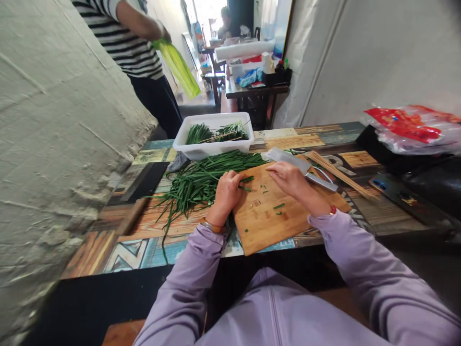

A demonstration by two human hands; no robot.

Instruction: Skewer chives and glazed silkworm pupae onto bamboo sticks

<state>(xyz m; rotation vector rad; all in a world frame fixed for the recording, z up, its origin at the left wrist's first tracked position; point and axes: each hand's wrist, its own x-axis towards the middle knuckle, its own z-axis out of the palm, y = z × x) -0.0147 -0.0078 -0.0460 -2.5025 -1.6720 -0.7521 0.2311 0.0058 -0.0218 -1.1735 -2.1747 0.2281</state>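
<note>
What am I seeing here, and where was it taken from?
There is no robot: a person works bare-handed, seen by a camera worn on their own head. On the patterned table are a wooden cutting board, a heap of long green leaves, a cleaver and thin sticks; a white tub stands beyond the leaves. The left hand holds a few leaves at the board's edge. The right hand is over the board, near the cleaver; whether it holds anything is unclear.

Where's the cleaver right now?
Head view, right of centre: the cleaver lies along the far right side of the cutting board, just beyond the right hand.
</note>
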